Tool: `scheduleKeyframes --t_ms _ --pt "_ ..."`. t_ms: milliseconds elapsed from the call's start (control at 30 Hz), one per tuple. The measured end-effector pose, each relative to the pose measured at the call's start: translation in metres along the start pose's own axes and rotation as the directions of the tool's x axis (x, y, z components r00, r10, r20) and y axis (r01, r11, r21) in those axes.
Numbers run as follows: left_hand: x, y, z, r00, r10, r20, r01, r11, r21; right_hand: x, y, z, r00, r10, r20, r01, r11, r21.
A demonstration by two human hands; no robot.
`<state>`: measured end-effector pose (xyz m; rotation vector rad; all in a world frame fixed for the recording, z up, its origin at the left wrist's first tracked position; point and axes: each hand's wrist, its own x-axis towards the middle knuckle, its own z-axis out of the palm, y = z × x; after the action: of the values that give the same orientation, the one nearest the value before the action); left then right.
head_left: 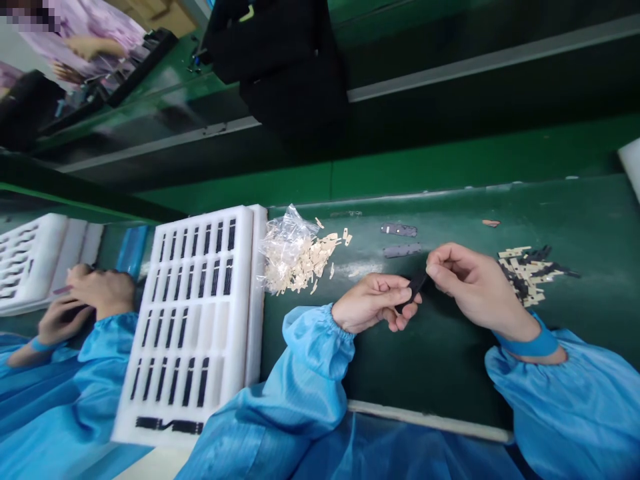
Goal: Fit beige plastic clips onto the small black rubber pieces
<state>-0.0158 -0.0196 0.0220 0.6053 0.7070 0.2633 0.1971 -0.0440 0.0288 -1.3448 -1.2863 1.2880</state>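
Note:
My left hand [376, 301] and my right hand [467, 280] meet over the green work surface [450, 360]. Both pinch one small dark flat strip [414, 287] between thumb and fingers. The strip slants up to the right. Both my arms wear blue sleeves. A heap of small beige pieces [305, 257], partly on a clear plastic bag, lies just left of my left hand. A pile of mixed beige and dark strips [530, 272] lies right of my right hand.
A white foam tray [250, 293] with rows of slots holding dark strips stands at the left. Two grey strips [400, 240] lie beyond my hands. Another person's hands [83, 303] work at a second white tray [35, 260] at far left. A dark conveyor runs behind.

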Motion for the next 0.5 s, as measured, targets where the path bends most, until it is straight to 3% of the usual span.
scheduleKeyframes --t_ms 167,333,400,500 --pt "-0.001 0.001 -0.002 0.999 0.039 -0.004 -0.039 0.999 -0.022 0.001 0.005 0.000 0.995 0.040 -0.088 -0.038 0.999 0.031" --pt "-0.002 0.000 -0.002 0.996 0.073 0.043 -0.071 0.997 -0.038 -0.007 0.001 0.016 0.991 -0.097 0.092 0.088 0.992 0.092" --pt "-0.002 -0.001 -0.003 0.991 0.083 0.101 -0.079 0.996 -0.046 -0.013 0.003 0.025 0.992 -0.108 0.067 0.092 0.973 0.210" --pt "-0.004 -0.002 -0.005 0.984 0.063 0.169 -0.056 0.997 -0.046 -0.019 0.004 0.036 0.995 -0.053 0.081 0.007 0.872 0.490"
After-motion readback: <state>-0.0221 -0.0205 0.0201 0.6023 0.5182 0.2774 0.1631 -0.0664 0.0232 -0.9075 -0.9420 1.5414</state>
